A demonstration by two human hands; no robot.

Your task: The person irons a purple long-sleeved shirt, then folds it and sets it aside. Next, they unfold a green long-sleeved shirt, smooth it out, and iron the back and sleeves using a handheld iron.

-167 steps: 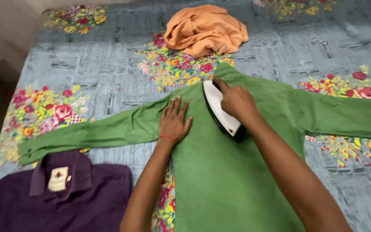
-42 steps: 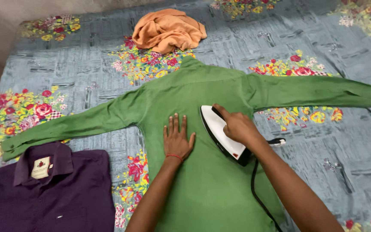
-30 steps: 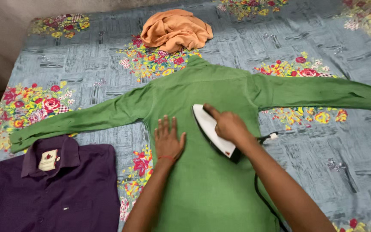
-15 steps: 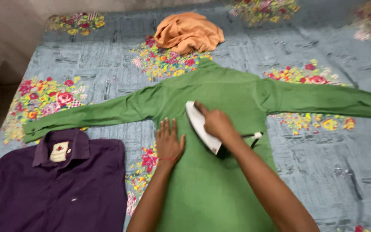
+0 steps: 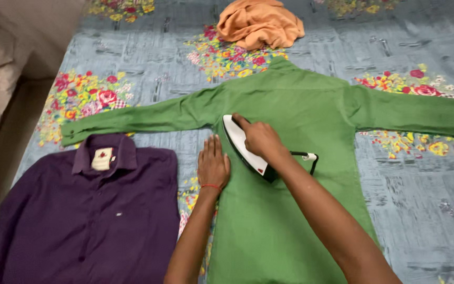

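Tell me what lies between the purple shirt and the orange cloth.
In the head view, the green shirt's outstretched sleeve crosses the flowered bedsheet between the purple shirt and the crumpled orange cloth. Beyond the sleeve, only the sheet shows.

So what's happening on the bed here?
A person is ironing a green shirt spread flat, back up, on a floral bedsheet. The right hand grips a white iron resting on the shirt's upper left part, while the left hand lies flat at the shirt's left edge. A purple shirt lies to the left, and a crumpled orange cloth sits beyond the collar.
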